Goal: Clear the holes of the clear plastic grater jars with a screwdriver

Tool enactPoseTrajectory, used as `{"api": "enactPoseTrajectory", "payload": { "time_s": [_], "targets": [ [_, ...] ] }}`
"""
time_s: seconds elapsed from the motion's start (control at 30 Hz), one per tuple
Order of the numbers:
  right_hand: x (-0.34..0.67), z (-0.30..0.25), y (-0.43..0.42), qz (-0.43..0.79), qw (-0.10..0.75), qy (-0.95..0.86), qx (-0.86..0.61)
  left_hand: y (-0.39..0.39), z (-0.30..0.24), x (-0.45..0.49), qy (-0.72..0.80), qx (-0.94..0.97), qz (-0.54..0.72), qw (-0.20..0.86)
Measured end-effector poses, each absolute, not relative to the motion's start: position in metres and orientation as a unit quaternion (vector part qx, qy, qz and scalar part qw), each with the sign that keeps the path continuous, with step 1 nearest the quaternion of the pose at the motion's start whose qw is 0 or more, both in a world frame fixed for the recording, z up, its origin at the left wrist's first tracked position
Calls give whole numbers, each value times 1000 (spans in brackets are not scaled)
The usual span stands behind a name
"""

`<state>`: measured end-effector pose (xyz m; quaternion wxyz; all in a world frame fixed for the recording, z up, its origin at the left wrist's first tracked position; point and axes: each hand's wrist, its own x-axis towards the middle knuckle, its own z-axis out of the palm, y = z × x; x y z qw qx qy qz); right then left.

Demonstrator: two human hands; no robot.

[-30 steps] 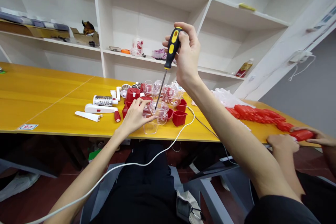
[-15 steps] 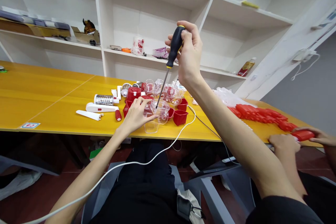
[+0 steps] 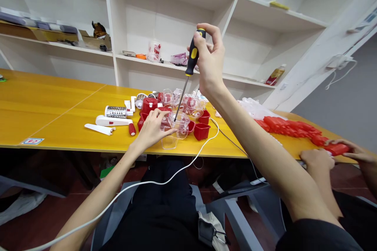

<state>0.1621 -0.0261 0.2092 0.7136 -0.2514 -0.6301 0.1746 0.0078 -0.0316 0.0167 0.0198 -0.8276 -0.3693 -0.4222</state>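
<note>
My right hand [image 3: 209, 60] is raised above the yellow table [image 3: 59, 110] and grips the black-and-yellow handle of a screwdriver [image 3: 188, 71]. Its shaft slants down and its tip reaches into a clear plastic housing [image 3: 178, 125] near the table's front edge. My left hand [image 3: 152, 127] is closed round the left side of that housing and steadies it. Red plastic cups [image 3: 202, 130] and more clear housings [image 3: 176, 100] crowd just behind it.
A metal grater drum [image 3: 116, 112] and white plastic parts [image 3: 99, 128] lie left of the pile. A row of red parts [image 3: 291, 128] runs along the right, where another person's hands [image 3: 318, 159] work. A white cable [image 3: 165, 180] hangs off the front edge. White shelves [image 3: 165, 19] stand behind.
My right hand's fingers have shifted round the screwdriver handle, which has turned so its yellow inset shows again. The left hand and the housing have stayed put.
</note>
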Motion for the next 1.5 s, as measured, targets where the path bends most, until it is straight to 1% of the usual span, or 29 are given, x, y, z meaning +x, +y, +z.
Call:
{"api": "enactPoseTrajectory", "payload": {
  "time_s": [0.1,0.2,0.37,0.6,0.83,1.07,1.3,1.5],
  "targets": [
    [166,209,-27,150,701,-644,-269,-32,16,8,-369,-828,-422,19],
    [170,209,-24,173,693,-644,-274,-32,16,8,-369,-828,-421,18],
    [173,207,-15,211,714,-610,-270,-32,16,8,-371,-829,-418,18],
    [174,203,-17,134,700,-640,-289,-31,16,8,-368,-827,-423,22],
    [167,205,-24,157,694,-629,-315,-33,16,8,-372,-830,-414,15],
    [171,205,-23,98,713,-630,-291,-32,17,8,-374,-829,-416,16],
    [169,203,-19,138,724,-616,-278,-35,18,8,-372,-828,-420,8],
    [170,204,-23,97,705,-636,-297,-33,18,8,-370,-829,-419,13]
  ]
}}
